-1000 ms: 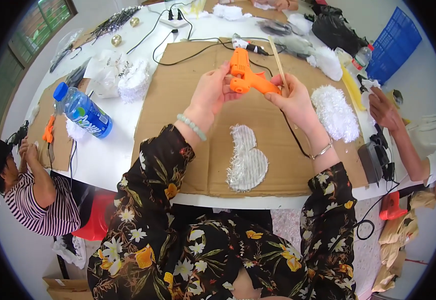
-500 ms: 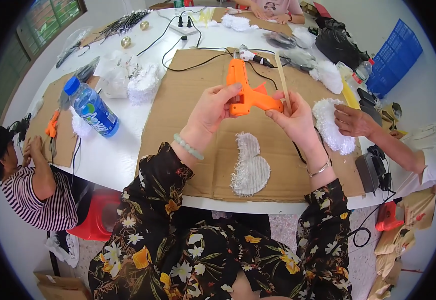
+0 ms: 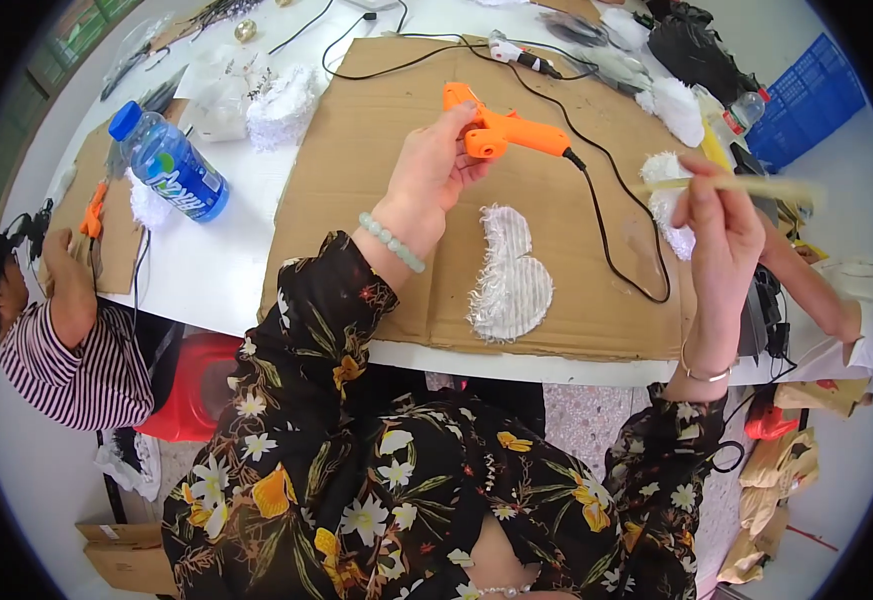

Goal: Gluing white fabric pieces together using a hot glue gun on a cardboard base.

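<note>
My left hand point(image 3: 434, 160) grips an orange hot glue gun point(image 3: 516, 132) around its front part, and the handle points right with a black cord trailing from its end. Held between the fingers of my right hand point(image 3: 721, 215) is a pale yellowish glue stick point(image 3: 771, 187), lying nearly level and smeared by motion. That hand is raised near the board's right edge, apart from the gun. Below the gun, a white fringed fabric piece with rounded lobes point(image 3: 513, 280) rests on the brown cardboard sheet point(image 3: 376, 250).
A blue-capped bottle point(image 3: 181, 170) stands left of the cardboard. A white-and-black tool point(image 3: 521, 55) with a cord lies at its far edge. White fluffy pieces point(image 3: 281, 108) sit around. A co-worker in stripes point(image 3: 81, 370) sits left; another's arm point(image 3: 806, 285) reaches in from the right.
My right hand has left the gun's handle and swung right with the glue stick, turning it from upright to level. The gun now hangs from my left hand alone, tilted further.
</note>
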### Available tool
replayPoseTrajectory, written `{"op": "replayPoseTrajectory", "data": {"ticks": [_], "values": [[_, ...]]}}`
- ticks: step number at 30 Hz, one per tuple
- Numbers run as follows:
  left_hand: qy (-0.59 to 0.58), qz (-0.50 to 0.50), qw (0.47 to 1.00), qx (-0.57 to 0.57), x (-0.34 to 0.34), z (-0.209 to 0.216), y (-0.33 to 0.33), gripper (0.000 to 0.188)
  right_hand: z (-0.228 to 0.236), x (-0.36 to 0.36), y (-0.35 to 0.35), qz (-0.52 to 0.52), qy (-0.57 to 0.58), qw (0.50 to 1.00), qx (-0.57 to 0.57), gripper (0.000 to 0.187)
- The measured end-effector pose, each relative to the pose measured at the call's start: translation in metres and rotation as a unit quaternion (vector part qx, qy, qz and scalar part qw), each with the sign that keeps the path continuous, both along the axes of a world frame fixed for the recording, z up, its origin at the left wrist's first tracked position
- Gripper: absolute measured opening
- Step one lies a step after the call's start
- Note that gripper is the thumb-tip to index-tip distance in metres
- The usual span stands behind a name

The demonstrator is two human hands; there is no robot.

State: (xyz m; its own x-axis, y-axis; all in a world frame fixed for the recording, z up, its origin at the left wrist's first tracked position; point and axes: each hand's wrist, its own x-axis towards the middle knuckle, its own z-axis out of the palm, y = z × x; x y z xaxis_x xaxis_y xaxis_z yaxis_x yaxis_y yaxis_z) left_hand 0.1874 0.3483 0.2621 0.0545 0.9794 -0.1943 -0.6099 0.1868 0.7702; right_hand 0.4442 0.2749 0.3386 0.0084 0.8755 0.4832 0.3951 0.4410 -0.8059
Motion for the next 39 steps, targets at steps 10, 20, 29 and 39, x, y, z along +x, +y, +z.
{"op": "replayPoseTrajectory", "data": {"ticks": [10, 20, 29, 39], "values": [[0.040, -0.127, 0.988, 0.072, 0.023, -0.008, -0.008, 0.034, -0.013, -0.003, -0.048, 0.257, -0.158, 0.952, -0.057, 0.043], [0.025, -0.124, 0.990, 0.056, 0.028, -0.003, -0.012, 0.034, -0.054, -0.013, -0.081, 0.119, 0.072, 0.963, -0.232, 0.040], [0.017, -0.107, 0.993, 0.046, 0.029, 0.002, -0.016, 0.033, -0.071, -0.022, -0.073, 0.121, -0.062, 0.979, -0.151, 0.045], [0.012, -0.113, 0.993, 0.044, 0.027, -0.004, -0.012, 0.032, -0.073, -0.029, -0.069, 0.113, -0.086, 0.981, -0.134, 0.045]]}}
